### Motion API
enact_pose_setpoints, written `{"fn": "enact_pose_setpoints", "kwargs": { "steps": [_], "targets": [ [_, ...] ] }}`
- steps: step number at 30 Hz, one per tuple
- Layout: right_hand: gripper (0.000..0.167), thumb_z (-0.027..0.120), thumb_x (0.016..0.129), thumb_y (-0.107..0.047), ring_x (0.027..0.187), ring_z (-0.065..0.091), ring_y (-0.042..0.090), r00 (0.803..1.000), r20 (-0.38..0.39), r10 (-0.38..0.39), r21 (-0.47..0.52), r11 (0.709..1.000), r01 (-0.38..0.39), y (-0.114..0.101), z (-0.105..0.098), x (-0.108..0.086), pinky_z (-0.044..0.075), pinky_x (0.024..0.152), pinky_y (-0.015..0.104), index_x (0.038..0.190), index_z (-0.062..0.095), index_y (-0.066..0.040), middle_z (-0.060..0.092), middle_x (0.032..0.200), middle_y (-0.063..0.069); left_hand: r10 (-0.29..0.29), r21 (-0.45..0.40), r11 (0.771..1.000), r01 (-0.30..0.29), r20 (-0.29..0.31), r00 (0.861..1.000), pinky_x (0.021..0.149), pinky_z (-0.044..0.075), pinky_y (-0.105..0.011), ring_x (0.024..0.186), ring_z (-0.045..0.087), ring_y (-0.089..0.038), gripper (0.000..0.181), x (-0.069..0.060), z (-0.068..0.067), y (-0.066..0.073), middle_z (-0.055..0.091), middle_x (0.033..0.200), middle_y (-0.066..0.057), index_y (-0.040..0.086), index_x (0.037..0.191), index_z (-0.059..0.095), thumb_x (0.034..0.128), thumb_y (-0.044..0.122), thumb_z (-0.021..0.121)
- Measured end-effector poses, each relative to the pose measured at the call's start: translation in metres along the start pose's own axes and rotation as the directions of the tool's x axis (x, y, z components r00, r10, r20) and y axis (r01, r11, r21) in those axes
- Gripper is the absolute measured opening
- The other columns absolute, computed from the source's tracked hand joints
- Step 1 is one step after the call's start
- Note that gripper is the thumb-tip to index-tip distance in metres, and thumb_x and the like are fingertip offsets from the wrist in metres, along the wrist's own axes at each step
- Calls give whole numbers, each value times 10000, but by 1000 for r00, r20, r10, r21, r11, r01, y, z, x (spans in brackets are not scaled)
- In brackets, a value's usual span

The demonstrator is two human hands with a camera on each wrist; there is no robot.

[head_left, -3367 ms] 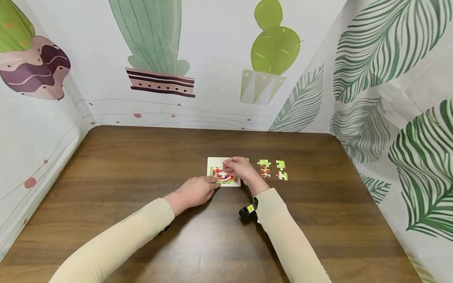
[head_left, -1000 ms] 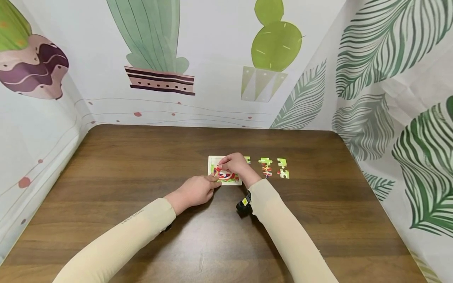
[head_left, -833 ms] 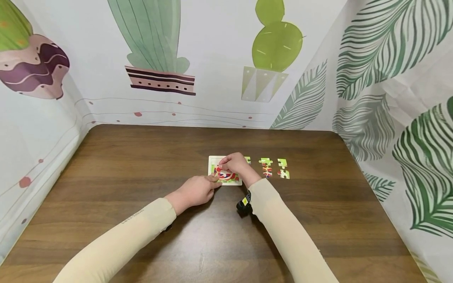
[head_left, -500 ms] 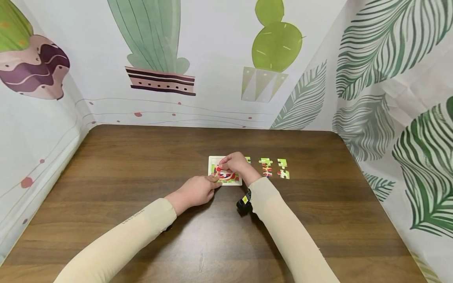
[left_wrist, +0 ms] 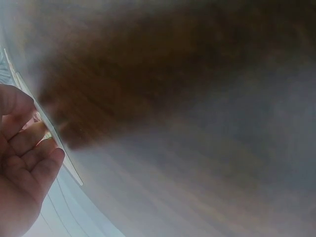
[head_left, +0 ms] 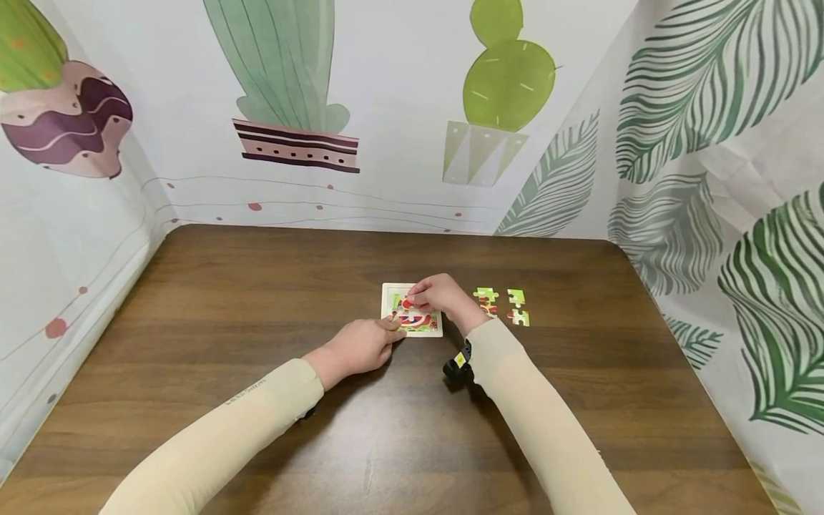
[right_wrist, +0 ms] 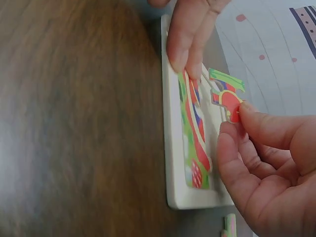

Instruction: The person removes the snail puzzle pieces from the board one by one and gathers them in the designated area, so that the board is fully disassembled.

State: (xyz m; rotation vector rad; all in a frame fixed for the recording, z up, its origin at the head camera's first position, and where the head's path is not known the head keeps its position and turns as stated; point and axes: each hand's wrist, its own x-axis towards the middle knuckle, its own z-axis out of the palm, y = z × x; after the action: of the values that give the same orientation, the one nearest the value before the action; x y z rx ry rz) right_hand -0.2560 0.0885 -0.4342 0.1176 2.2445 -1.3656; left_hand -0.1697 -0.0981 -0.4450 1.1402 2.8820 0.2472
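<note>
A small white-framed jigsaw tray (head_left: 386, 293) lies on the table, partly filled with red, green and blue pieces. My right hand (head_left: 440, 295) is over its right side. Between thumb and forefinger it pinches a red and green puzzle piece (right_wrist: 230, 101), tilted above the tray in the right wrist view. My left hand (head_left: 360, 345) rests at the tray's near left corner. Its straight fingers (right_wrist: 183, 42) press on the rim and the laid pieces. In the left wrist view, that hand (left_wrist: 24, 163) sits at the tray's edge.
Several loose puzzle pieces lie right of the tray, among them a green one (head_left: 516, 296) and a red-and-green one (head_left: 518, 317). The brown table (head_left: 270, 286) meets a patterned wall cloth (head_left: 399, 193) behind.
My right hand has drawn back a little to the right, still pinching the puzzle piece. It now covers the loose piece seen beside the tray earlier. The left hand has stayed put.
</note>
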Motion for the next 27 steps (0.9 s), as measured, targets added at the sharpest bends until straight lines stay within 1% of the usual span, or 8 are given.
{"fn": "enact_pose_setpoints", "kwargs": {
  "steps": [7,11,15,19,22,27],
  "targets": [
    [214,665,970,-56,739,602,86,1000,-1,-18,-18,1000,18,-2,-17,-2,560,700,195,1146,718,53,689,929,57,-11,-15,1000,12,15,1000,916,600,-456,1214,705,-290,338,0,-1,-1,695,1353,-146,75,1271,734,955,101,616],
    [209,653,978,-51,768,622,102,1000,5,-30,-42,999,30,-6,-28,-7,603,794,260,1146,704,60,689,972,83,-10,-17,1000,10,12,1000,932,595,-445,1221,702,-280,335,1,-1,0,695,1354,-146,70,1268,735,956,102,615],
    [206,665,980,-83,795,645,130,999,5,-46,-93,995,46,-7,-39,-10,608,854,319,1131,708,51,697,949,76,-12,-16,1000,12,6,1000,939,594,-440,1222,702,-274,337,1,-1,-1,695,1355,-142,77,1266,737,951,104,620],
    [204,670,979,-94,842,660,174,999,8,-50,-129,990,51,-5,-48,-12,605,840,311,1124,709,45,702,953,69,-16,-17,1000,16,6,1000,942,592,-442,1233,697,-269,344,1,-1,-1,691,1363,-136,86,1271,736,948,109,621],
    [210,664,978,-75,860,663,187,999,15,-39,-128,991,40,-2,-54,-13,611,849,305,1141,699,53,696,965,70,-14,-15,1000,14,2,1000,938,594,-442,1232,697,-266,343,1,-1,-1,694,1359,-132,89,1269,738,947,111,620],
    [217,646,980,-37,800,651,145,1000,23,-21,-109,994,23,0,-60,-15,613,928,371,1162,678,77,681,928,54,-5,-9,1000,5,-14,1000,923,598,-439,1215,707,-256,337,0,0,-1,708,1341,-121,94,1250,749,939,106,620]
  ]
}}
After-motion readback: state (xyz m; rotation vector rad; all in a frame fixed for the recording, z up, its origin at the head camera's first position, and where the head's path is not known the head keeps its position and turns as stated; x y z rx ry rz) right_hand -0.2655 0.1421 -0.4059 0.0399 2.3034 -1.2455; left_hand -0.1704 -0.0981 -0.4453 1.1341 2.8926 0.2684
